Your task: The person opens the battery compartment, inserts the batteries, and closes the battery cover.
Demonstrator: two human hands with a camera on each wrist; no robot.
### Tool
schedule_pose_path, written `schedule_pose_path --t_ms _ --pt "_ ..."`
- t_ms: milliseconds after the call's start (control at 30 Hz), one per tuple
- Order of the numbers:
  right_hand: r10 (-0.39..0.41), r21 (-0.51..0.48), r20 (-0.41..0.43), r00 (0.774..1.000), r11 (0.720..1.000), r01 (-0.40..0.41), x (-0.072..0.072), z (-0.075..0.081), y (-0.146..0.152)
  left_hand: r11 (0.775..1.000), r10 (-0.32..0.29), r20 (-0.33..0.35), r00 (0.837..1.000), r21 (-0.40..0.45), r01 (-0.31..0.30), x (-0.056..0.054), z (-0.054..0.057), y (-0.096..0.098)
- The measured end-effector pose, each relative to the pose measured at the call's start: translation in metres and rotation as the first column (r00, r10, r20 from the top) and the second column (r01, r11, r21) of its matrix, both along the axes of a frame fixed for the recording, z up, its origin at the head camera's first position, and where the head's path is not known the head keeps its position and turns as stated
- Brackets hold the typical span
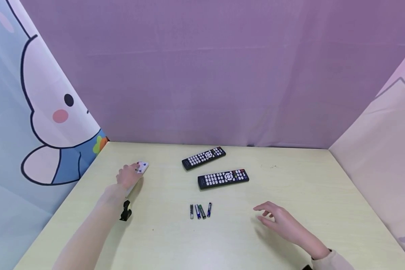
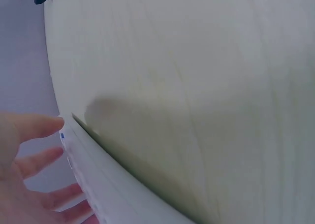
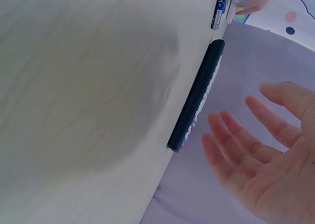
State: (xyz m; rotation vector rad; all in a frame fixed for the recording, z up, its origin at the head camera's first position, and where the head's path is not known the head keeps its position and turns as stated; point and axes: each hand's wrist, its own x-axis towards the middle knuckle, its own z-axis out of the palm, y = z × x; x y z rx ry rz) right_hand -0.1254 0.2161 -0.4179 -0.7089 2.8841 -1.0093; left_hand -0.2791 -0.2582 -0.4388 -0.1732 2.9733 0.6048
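At the left side of the table, my left hand [image 1: 127, 176] lies over a white remote control [image 1: 143, 167] with coloured buttons and holds it. In the left wrist view, the thumb [image 2: 47, 125] meets the near edge of the white remote control [image 2: 113, 179], with the other fingers along its button face. A dark shadow runs beneath that remote. My right hand [image 1: 278, 221] hovers over the right part of the table, fingers loosely bent and nothing in them. Nearest to it in the right wrist view is a black remote control [image 3: 197, 96].
Two black remote controls, a rear one [image 1: 203, 158] and a front one [image 1: 223, 179], lie mid-table. Several small batteries [image 1: 201, 211] lie in front of them. A purple curtain [image 1: 206, 75] stands behind the table, with printed cloth [image 1: 50, 112] on the left.
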Motion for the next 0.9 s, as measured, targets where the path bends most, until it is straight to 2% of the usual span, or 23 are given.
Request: schedule_pose_path --t_ms 133,233,367,500,667,900 --pt "-0.002 0.007 0.003 1.0 1.0 0.002 0.0 0.0 0.0 1.0 -0.007 -0.092 0.996 -0.028 0.004 -0.001 0.002 0.006" --pt "-0.005 0.009 0.006 1.0 1.0 0.005 -0.001 0.0 -0.001 1.0 -0.014 -0.16 0.987 -0.017 0.012 0.001 0.006 0.014" --pt "-0.009 0.011 0.007 1.0 1.0 0.009 -0.002 0.0 -0.002 0.998 -0.048 -0.235 0.971 0.017 0.053 0.003 0.013 0.028" --pt "-0.008 0.014 0.007 1.0 1.0 0.008 -0.003 -0.002 -0.004 0.993 -0.096 -0.309 0.946 0.036 0.113 0.004 0.015 0.046" --pt "-0.002 0.016 0.012 1.0 1.0 0.002 -0.005 -0.004 -0.006 0.978 -0.158 -0.344 0.925 0.073 0.194 0.006 0.019 0.07" --pt "0.002 0.011 0.031 1.0 1.0 -0.002 -0.011 -0.004 -0.012 0.935 -0.267 -0.357 0.895 0.13 0.331 0.004 0.018 0.102"
